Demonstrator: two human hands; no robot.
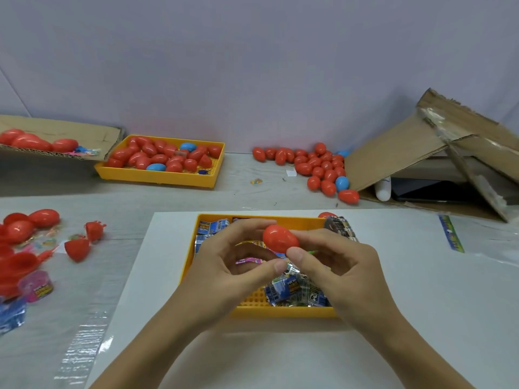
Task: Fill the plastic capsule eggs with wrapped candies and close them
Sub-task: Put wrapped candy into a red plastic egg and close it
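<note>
The egg [280, 238] sits between both hands, raised above the tray [280, 312] of candies [286, 289]. Its long axis runs roughly left-right, tilted slightly, blunt end toward the right hand [337, 265]. The right hand pinches it: thumb tip under the near right side, fingers curled behind. The left hand [233, 262] is half-curled, its fingertips at the egg's left end; firm contact cannot be confirmed. The egg appears closed; the seam is not discernible.

Judgement: the right hand carries the egg, so it is the nearer one for any transfer. The near tray wall lies directly below the wrists.

Beyond the right hand, a pile [320, 167] of closed eggs lies on the surface, with open room between it and the tray. Beyond the left hand stands a far tray [157, 178] of eggs. Left of the left hand lie open shells [77, 248].
</note>
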